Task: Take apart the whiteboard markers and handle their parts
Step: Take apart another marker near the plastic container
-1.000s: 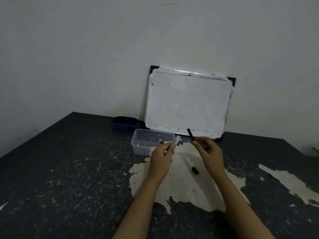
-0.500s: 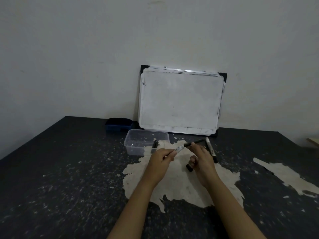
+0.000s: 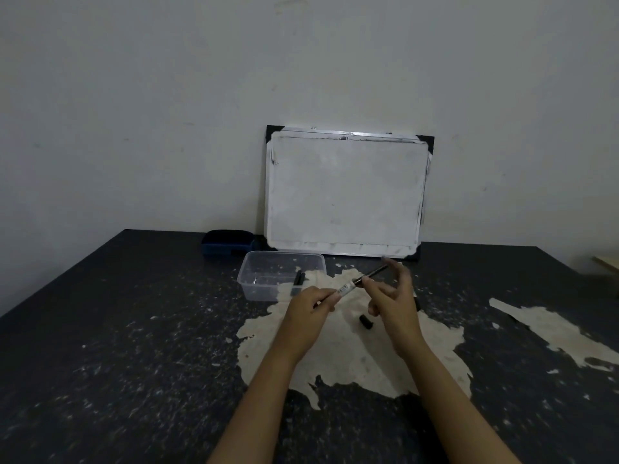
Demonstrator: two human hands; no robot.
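Note:
My left hand grips the white marker barrel, which points up and to the right. A thin black ink core sticks out of the barrel's far end. My right hand pinches this core with its fingertips just past the barrel, while its other fingers are spread and blurred. A black cap lies on the pale patch of the table between my hands. Dark marker parts lean inside the clear plastic container behind my left hand.
A whiteboard leans on the wall at the back. Left of it sits a blue eraser. The dark table has peeled pale patches. A pale wooden edge shows at the far right.
The camera view has shifted. The black core, held apart from the barrel a second ago, now sits in line with the barrel and inside its end. My right fingers have spread.

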